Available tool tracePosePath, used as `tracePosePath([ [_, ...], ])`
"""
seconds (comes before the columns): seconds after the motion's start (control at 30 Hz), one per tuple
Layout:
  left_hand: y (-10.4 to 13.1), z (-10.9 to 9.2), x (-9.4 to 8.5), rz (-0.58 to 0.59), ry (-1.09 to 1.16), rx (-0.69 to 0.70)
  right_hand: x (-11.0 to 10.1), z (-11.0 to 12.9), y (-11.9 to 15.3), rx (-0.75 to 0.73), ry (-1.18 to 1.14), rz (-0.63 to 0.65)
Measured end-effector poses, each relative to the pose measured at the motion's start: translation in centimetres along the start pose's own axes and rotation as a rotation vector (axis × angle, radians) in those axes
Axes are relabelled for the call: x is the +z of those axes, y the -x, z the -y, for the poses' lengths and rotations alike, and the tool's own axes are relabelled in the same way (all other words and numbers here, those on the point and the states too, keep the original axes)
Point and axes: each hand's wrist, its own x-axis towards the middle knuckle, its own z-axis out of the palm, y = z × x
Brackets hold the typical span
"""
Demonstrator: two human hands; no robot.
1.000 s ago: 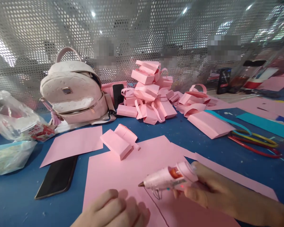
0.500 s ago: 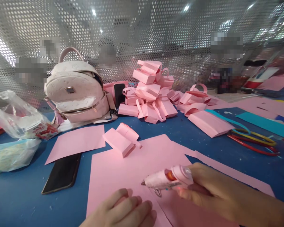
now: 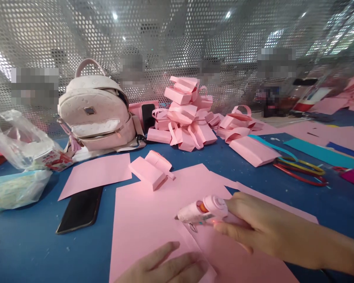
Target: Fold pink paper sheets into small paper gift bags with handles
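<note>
A pink hot glue gun point(image 3: 202, 212) is gripped in my right hand point(image 3: 253, 224), its metal nozzle pointing left, just over or touching the paper; the contact cannot be made out. Beneath it lies a large sheet of pink paper point(image 3: 144, 228) with a folded strip along its middle. My left hand point(image 3: 171, 267) rests at the bottom of the view, fingers stretched out flat on the paper by the fold. At the sheet's far edge sits a small folded pink paper bag point(image 3: 149, 173).
Behind stand a pale pink backpack point(image 3: 96, 114) and a heap of pink paper bags point(image 3: 185, 114). A black phone point(image 3: 81, 210) lies left, partly under a pink sheet point(image 3: 100, 173). Plastic bags point(image 3: 17, 188) are further left; teal strips point(image 3: 321, 151) and coloured loops point(image 3: 303, 173) lie right.
The glue gun and my right hand have moved slightly away from me and left. My left hand has shifted right, its fingers straightening from a curl. The view has turned a little right.
</note>
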Motion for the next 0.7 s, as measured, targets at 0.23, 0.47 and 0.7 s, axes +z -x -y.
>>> tracePosePath([
  [0.23,-1.4,0.3,-1.5,0.127,0.057,0.035,-0.5,0.2,0.0,0.110,-0.040,0.160],
  [0.47,-2.1,-0.9,-1.1,0.022,0.180,-0.102,-0.6,0.3,0.3,0.146,-0.064,0.168],
  [0.7,-2.6,-1.0,-1.1,-0.023,0.156,-0.085,0.0,0.2,0.7,0.111,-0.002,0.102],
])
